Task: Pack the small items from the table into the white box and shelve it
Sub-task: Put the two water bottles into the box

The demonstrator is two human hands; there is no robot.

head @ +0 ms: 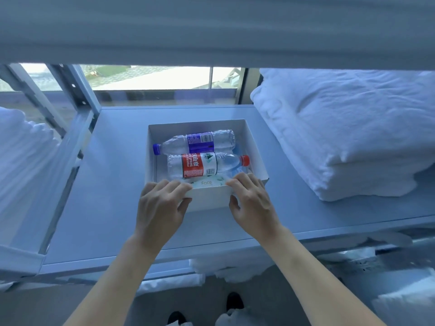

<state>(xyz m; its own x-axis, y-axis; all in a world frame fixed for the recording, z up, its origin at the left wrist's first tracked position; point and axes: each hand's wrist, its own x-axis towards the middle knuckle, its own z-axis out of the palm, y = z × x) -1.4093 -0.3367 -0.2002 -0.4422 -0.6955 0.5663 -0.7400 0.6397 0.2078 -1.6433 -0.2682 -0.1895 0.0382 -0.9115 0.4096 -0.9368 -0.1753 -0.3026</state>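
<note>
A person is gripping an open white box (255, 149) with both hands as it is sitting on a pale metal shelf (113, 184), near the middle of the board and set back from its front edge. The left hand (160, 205) is clasping the box's near left corner, fingers curling over the rim and thumb pressing the front wall. The right hand (253, 203) is holding the near right corner in the same way, fingers hooking over the rim and thumb lying against the front wall.

Inside the box, two clear plastic bottles are lying on their sides, touching each other. The purple-labelled bottle (197, 142) is resting toward the far wall with its blue cap pointing left; the red-labelled bottle (204, 164) is lying just nearer, its red cap pointing right. A pale packet printed with the word "face" (207, 182) is lying under the red-labelled bottle against the near wall.

Folded white towels (348, 128) are sitting on the shelf to the right of the box, apart from it. More white linen (21, 161) is showing at the left edge, and a window (150, 77) is running behind the shelf.
</note>
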